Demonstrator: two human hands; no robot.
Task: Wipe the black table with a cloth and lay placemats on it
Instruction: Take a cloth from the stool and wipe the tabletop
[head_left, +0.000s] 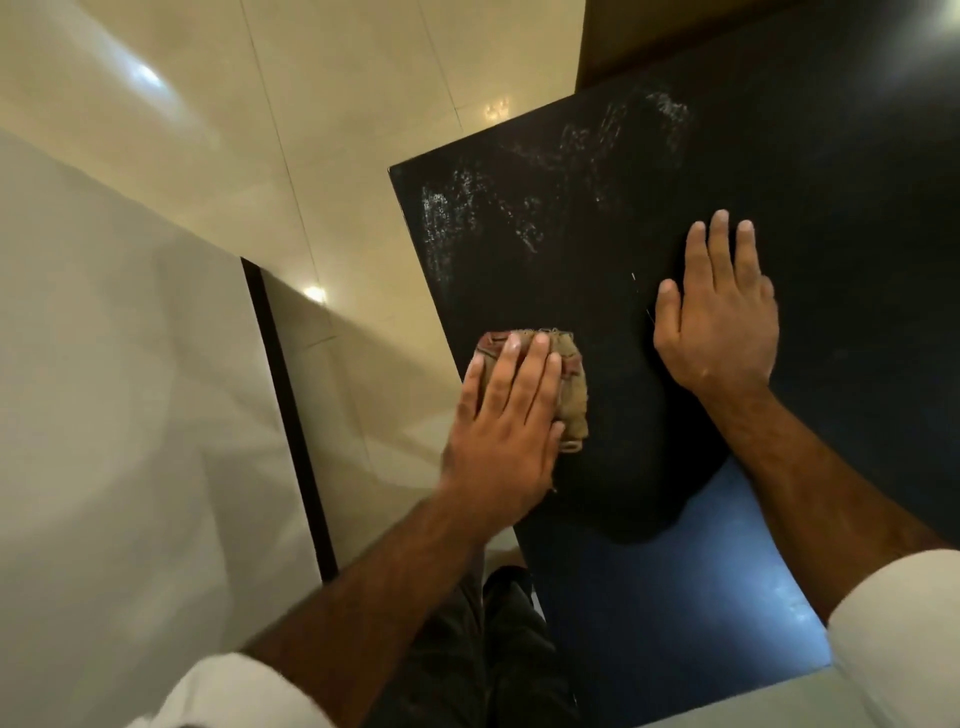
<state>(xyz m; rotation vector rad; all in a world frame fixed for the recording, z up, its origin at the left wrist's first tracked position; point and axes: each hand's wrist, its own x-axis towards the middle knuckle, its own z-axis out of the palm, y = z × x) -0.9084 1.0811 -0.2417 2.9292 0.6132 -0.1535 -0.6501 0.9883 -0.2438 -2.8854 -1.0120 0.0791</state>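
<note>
The black table (831, 182) fills the right half of the head view, with pale smeared streaks (467, 208) across its far left part. A folded tan and reddish cloth (569, 379) lies near the table's left edge. My left hand (506, 431) presses flat on the cloth with straight fingers. My right hand (719, 317) rests flat on the bare tabletop to the right of the cloth, fingers straight and spread. No placemats are in view.
Glossy cream floor tiles (311, 104) lie beyond the table's left edge. A pale wall panel (104, 364) with a dark vertical edge strip (291, 415) stands at the left. My dark trousers (493, 649) show below, beside the table's near left edge.
</note>
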